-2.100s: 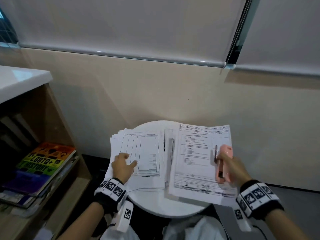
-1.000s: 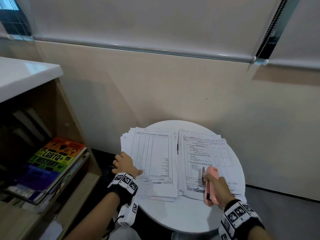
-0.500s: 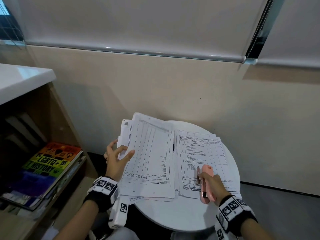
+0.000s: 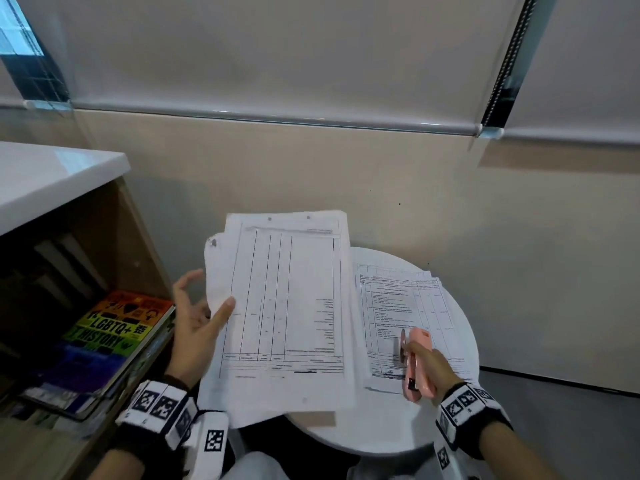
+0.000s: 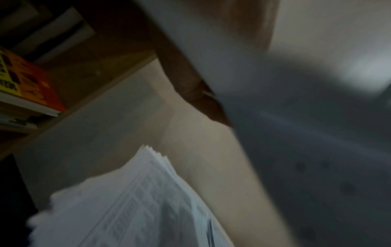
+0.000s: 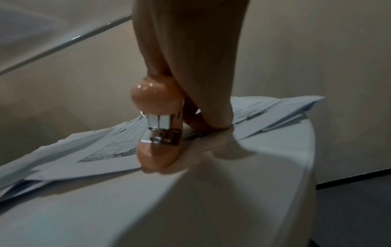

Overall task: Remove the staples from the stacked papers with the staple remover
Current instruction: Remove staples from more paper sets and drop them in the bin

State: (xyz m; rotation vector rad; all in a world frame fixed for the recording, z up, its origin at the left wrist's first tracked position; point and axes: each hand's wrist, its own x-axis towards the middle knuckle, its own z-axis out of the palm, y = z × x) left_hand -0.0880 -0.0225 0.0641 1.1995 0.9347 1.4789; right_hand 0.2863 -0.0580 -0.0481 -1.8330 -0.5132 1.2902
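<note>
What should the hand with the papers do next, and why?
Probably lay the lifted papers down flat on the round table. The left hand holds them tilted up in the air, while the right hand waits with the pink staple remover on the other pile.

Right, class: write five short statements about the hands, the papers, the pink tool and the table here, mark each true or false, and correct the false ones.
1. The right hand grips a pink staple remover. True.
2. The left hand holds a sheaf of papers raised off the table. True.
3. The table is square and black. False: round and white.
4. No papers lie under the right hand. False: a printed stack lies there.
5. A rainbow-coloured book lies on the table. False: it lies on the shelf at left.
</note>
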